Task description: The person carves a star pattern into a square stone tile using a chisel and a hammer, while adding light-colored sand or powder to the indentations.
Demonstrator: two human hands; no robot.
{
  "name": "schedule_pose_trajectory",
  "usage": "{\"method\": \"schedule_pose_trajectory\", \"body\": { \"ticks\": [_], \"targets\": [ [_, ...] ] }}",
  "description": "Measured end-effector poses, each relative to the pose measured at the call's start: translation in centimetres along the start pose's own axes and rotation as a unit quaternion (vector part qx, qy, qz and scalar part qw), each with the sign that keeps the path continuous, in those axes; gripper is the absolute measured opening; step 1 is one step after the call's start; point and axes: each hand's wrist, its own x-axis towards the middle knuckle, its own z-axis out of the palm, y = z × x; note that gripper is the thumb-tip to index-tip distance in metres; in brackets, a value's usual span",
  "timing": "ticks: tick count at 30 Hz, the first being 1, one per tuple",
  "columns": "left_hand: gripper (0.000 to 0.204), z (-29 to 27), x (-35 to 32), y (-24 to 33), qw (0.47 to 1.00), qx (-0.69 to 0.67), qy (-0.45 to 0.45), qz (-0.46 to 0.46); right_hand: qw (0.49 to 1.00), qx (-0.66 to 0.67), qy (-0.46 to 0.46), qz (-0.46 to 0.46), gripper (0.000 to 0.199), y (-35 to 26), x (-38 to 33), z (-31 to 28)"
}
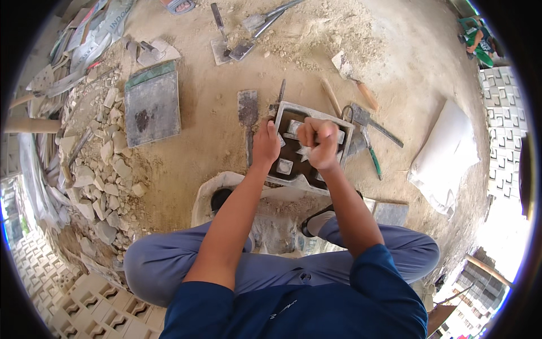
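While your left hand (266,146) grips left rim of mould (294,182), right hand (320,142) clenches above it, contents unseen; slack hold could let mould skid, chipping inner blocks (284,166).

Both forearms (244,200) reach forward between wide-spread, bent knees (142,263), angling inward toward each other.
The left grip (266,146) points forward, back upward, its closure hard to tell; the right grip (320,141) is balled into a fist near it, the two apart.
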Motion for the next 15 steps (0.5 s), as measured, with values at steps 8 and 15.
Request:
{"method": "schedule_pose_trajectory", "body": {
  "ticks": [8,15],
  "targets": [
    [0.043,-0.4,0.7,0.1,1.000,-0.001,0.008,0.015,0.987,-0.114,-0.039,-0.103,0.070,0.9,-1.8,0.7],
    [0.042,-0.6,1.0,-0.1,1.000,0.001,0.016,0.023,0.992,-0.059,-0.003,-0.108,0.069,0.7,-2.1,0.9]
  ]
}}
